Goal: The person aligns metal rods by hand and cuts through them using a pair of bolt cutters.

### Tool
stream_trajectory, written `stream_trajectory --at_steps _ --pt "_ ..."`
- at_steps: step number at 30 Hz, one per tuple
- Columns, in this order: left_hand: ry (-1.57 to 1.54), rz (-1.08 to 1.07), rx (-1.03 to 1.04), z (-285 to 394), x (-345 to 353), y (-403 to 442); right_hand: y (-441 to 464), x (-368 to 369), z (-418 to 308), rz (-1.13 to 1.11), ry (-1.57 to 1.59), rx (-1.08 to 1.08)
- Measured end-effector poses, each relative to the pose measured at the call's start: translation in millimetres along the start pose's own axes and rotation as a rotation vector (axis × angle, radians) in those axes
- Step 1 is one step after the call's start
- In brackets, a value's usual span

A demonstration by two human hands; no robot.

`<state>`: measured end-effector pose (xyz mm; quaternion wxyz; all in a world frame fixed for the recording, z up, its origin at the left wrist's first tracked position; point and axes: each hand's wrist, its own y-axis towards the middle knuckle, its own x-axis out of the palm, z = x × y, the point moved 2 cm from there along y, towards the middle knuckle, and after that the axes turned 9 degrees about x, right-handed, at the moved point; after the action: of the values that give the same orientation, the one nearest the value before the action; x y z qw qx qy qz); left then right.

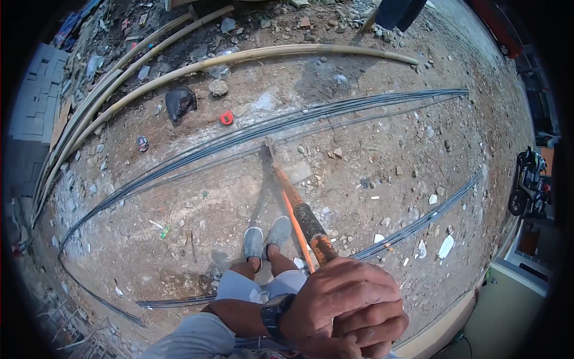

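My left hand [350, 293], with a dark watch [276, 314] on its wrist, is wrapped round the upper end of a long-handled bolt cutter [311, 222]. My right hand [373, 328] is closed against it, the two clasped together over the handle's end. That handle is worn orange with a black grip section. A second, thinner orange handle [295, 230] runs down beside it near my right shoe. The cutter's head [269, 146] is down at the edge of a bundle of thin steel bars [281, 122]; whether the jaws hold a bar cannot be made out.
A red tape measure [226, 118] and a black plastic bag [180, 103] lie beyond the bars. Long bamboo poles [239, 57] curve across the back. Another bar bundle [430, 215] lies at right. Someone's dark-clothed legs [399, 13] show at the top. A motorcycle [526, 182] stands far right.
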<state>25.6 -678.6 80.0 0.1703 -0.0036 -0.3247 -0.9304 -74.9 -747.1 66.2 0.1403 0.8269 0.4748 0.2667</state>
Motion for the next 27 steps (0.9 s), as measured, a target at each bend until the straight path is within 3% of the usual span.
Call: stream_trajectory --at_steps 11,20,27 --pt "0.064 0.198 -0.046 18.2 6.7 -81.5 -90.9 27.7 9.0 0.098 -0.096 0.124" --pt "0.091 0.361 -0.122 43.8 56.6 -159.8 -165.3 16.8 2.1 0.053 -0.103 0.214" --pt "-0.173 0.253 -0.258 44.6 42.4 -129.0 -110.8 46.8 -48.6 0.018 -0.349 0.428"
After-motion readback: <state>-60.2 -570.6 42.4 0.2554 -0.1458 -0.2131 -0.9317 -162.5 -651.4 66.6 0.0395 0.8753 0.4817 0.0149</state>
